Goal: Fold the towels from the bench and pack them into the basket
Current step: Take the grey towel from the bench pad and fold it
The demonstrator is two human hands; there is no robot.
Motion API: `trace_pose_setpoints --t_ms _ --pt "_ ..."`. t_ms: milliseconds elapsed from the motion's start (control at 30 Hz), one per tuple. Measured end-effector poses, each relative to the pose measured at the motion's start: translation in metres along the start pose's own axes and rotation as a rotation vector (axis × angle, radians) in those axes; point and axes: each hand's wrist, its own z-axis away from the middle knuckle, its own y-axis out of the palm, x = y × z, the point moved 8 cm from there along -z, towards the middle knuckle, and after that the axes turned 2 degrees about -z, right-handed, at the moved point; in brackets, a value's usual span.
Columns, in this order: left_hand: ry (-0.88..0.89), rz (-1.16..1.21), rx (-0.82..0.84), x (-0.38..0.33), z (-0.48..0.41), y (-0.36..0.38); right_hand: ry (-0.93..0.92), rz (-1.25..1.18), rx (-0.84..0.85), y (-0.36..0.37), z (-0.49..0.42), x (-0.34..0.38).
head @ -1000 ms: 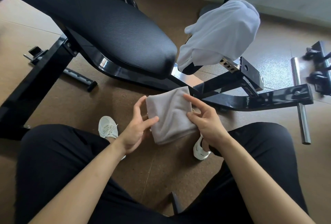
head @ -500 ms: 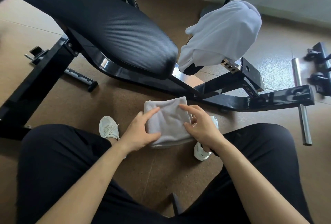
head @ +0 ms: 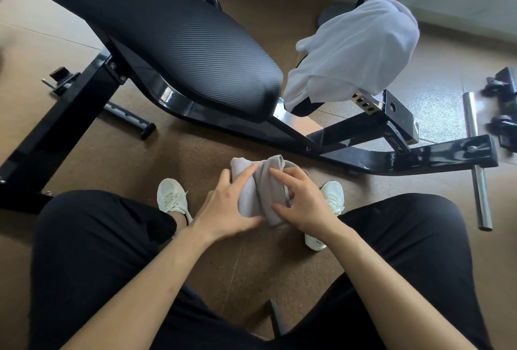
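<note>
Where the person sits with knees apart in black trousers (head: pixel 92 251), both bare forearms reach forward and meet over the gap between the legs. The left hand (head: pixel 226 209) wraps the near side of a grey towel (head: pixel 258 193), with its fingers curled over the top and its thumb stretched along the lower edge. The right hand (head: pixel 305 204) pinches the same bundle from the other side, index finger laid across the cloth and thumb pressed in beneath. The towel is bunched into a thick roll and held above the brown floor (head: pixel 195 154), between two white shoes (head: pixel 172 198). The right shoe is half hidden by the wrist. I cannot tell how many layers the fold has, as the fingers cover much of it. Beyond, the black padded surface (head: pixel 173 36) slants away and is cut off at the upper left. A white towel (head: pixel 355 47) is draped over the far end of its frame, hiding what it hangs on.
</note>
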Motion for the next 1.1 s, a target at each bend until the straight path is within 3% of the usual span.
trace_pose_setpoints --t_ms 100,333,500,667,833,1033,1100 --pt "0.081 0.101 -0.089 -0.004 0.001 -0.005 -0.013 0.02 -0.02 0.0 0.0 0.002" --pt "0.004 0.485 -0.115 0.008 -0.001 -0.003 -0.044 0.015 -0.02 0.0 0.004 0.008" --pt "0.047 0.499 -0.051 0.004 -0.003 0.0 -0.021 -0.196 -0.022 0.001 0.005 0.015" --pt "0.019 0.657 0.076 0.002 -0.003 0.014 0.047 -0.313 -0.009 0.004 0.009 0.007" --pt "0.017 0.445 -0.089 0.005 -0.008 -0.006 0.088 -0.606 0.115 0.012 0.011 0.003" --pt "-0.023 0.795 0.212 0.007 0.002 0.029 0.235 -0.86 0.197 0.029 0.022 -0.014" --pt "-0.042 0.749 0.26 0.014 0.002 0.044 0.313 -0.869 0.249 0.04 0.024 -0.025"
